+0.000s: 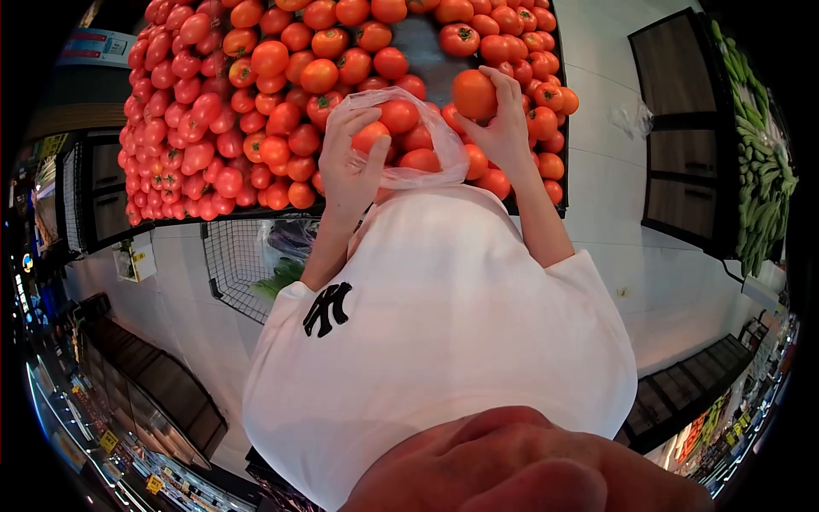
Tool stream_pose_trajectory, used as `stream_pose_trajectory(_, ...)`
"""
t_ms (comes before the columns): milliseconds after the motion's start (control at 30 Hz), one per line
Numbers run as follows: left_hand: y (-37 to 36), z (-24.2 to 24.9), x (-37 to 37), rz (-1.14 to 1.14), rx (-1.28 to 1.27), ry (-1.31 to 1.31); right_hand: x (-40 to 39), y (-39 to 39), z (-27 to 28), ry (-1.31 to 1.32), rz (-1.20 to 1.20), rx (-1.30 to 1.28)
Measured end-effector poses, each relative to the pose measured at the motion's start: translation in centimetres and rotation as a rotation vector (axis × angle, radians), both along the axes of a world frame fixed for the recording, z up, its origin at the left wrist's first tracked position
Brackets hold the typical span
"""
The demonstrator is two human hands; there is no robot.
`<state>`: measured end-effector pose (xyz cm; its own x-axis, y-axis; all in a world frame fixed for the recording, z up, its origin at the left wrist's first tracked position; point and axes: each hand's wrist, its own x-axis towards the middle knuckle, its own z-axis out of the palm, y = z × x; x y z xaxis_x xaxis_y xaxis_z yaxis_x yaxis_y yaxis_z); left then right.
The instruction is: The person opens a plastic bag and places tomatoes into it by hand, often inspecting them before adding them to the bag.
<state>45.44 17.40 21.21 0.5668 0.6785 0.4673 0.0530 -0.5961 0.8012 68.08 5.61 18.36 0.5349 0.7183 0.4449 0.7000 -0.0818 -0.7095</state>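
Note:
A clear plastic bag lies open in front of my white shirt, at the near edge of the tomato display, with several tomatoes inside. My left hand is at the bag's left side, its fingers curved over the rim and around a tomato. To the right of the bag, my right hand grips a single large orange-red tomato between thumb and fingers, just above the pile. The bag and that tomato hide part of the display beneath them.
Piled tomatoes spread left and right, with a dark bare strip of display between. A wire basket with greens stands below left. Green vegetables fill a far-right stand, and a crumpled bag lies beside it.

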Motion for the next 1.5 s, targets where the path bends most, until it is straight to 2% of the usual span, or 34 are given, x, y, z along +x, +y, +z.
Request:
stream_pose_trajectory(67,-0.8,1.6,1.0,-0.09,0.083,0.083,-1.9,-0.5,2.2,0.113,0.202,0.044)
stream_pose_trajectory(167,-2.8,0.7,2.0,-0.314,-0.536,-0.072,-4.3,-1.0,4.5,0.257,0.412,0.056)
stream_pose_trajectory(333,-3.1,0.3,1.8,-0.307,-0.55,-0.093,-6.1,-1.1,3.4,0.224,0.455,0.073)
stream_pose_trajectory(500,-3.2,0.5,1.7,-0.24,-0.498,0.0,-6.2,-1.2,2.2,0.354,0.469,0.088)
stream_pose_trajectory(633,-2.8,0.3,1.6,-0.236,-0.36,0.031,-6.4,-1.6,1.7,0.516,0.467,0.12)
stream_pose_trajectory(800,-2.8,0.1,1.9,-0.213,-0.23,0.033,-6.0,-1.8,1.9,0.421,0.432,0.085)
stream_pose_trajectory(933,-3.4,0.0,2.4,-0.197,-0.296,0.002,-6.0,-1.8,2.4,0.207,0.394,0.031)
stream_pose_trajectory(1033,-3.6,0.0,2.4,-0.214,-0.36,-0.056,-6.3,-1.8,1.9,0.06,0.468,0.079)
stream_pose_trajectory(1100,-3.6,0.2,2.3,-0.259,-0.396,-0.109,-6.5,-1.8,2.2,0.103,0.472,0.08)
stream_pose_trajectory(1200,-3.1,-0.1,2.4,-0.326,-0.731,-0.258,-6.4,-2.0,2.2,0.084,0.488,0.059)
stream_pose_trajectory(1233,-2.9,0.0,2.4,-0.32,-0.734,-0.243,-6.4,-2.0,2.1,0.063,0.496,0.048)
stream_pose_trajectory(1333,-1.8,0.0,2.1,-0.263,-0.683,-0.146,-6.9,-2.1,1.8,0.413,0.514,0.075)
stream_pose_trajectory(1400,-1.0,-0.4,1.7,-0.171,-0.568,-0.015,-6.7,-2.1,1.9,0.442,0.546,0.096)
stream_pose_trajectory(1500,-1.1,-0.3,1.5,-0.143,-0.575,-0.007,-6.7,-2.1,2.1,0.541,0.551,0.08)
